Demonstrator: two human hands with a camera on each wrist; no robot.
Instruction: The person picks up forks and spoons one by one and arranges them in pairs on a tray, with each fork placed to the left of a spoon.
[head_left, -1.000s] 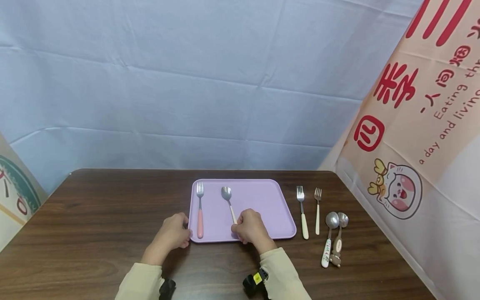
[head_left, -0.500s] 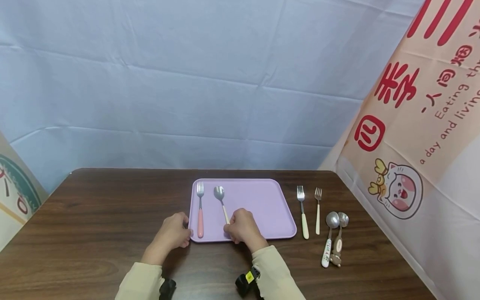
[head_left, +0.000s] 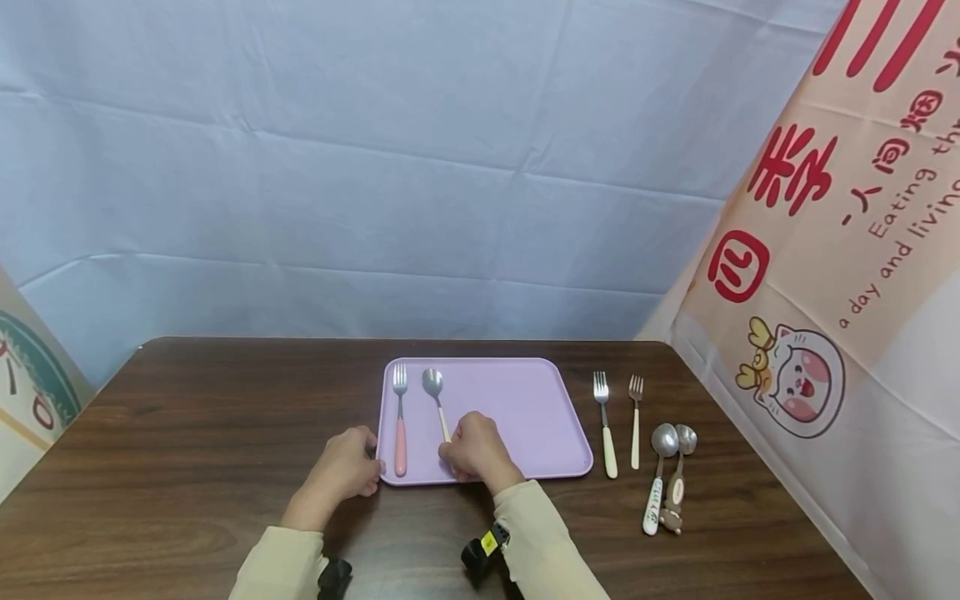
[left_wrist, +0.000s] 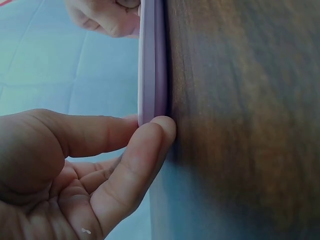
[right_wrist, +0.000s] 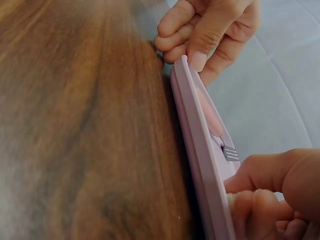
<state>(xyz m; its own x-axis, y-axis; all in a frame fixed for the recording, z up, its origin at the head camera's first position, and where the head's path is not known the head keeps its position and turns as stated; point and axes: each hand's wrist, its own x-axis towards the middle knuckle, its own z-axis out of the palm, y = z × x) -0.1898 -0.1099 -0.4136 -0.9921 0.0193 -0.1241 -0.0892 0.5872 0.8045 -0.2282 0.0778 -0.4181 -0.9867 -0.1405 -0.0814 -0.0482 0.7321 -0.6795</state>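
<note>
The lilac tray (head_left: pixel 517 408) lies flat at the centre of the desk (head_left: pixel 225 417), its upper rim close to the desk's far edge, where the blue cloth (head_left: pixel 375 167) rises behind. The left hand (head_left: pixel 343 467) pinches the tray's lower left corner, thumb on the rim and fingertips below. The right hand (head_left: pixel 477 450), over the tray's lower rim, grips the spoon with a cream handle (head_left: pixel 441 412) by its lower end, bowl toward the upper rim; whether the spoon touches the tray cannot be told. Just left of it, with a narrow gap between, the pink-handled fork (head_left: pixel 401 422) runs alongside the tray's left rim. Room on the tray opens rightward, from the spoon to the right rim; wood stretches wide at the left of the frame. Beyond the right rim, at centre right, stand apart the cream-handled fork (head_left: pixel 608 442) and the slim white-handled fork (head_left: pixel 635 429); lower, near the desk's right edge, the spoon with a patterned white handle (head_left: pixel 657 479) lies close beside the spoon with a brown bear handle (head_left: pixel 675 492). Counted: one tray, three forks, three spoons; one fork and one spoon are within the tray's rim, two of each outside.
</note>
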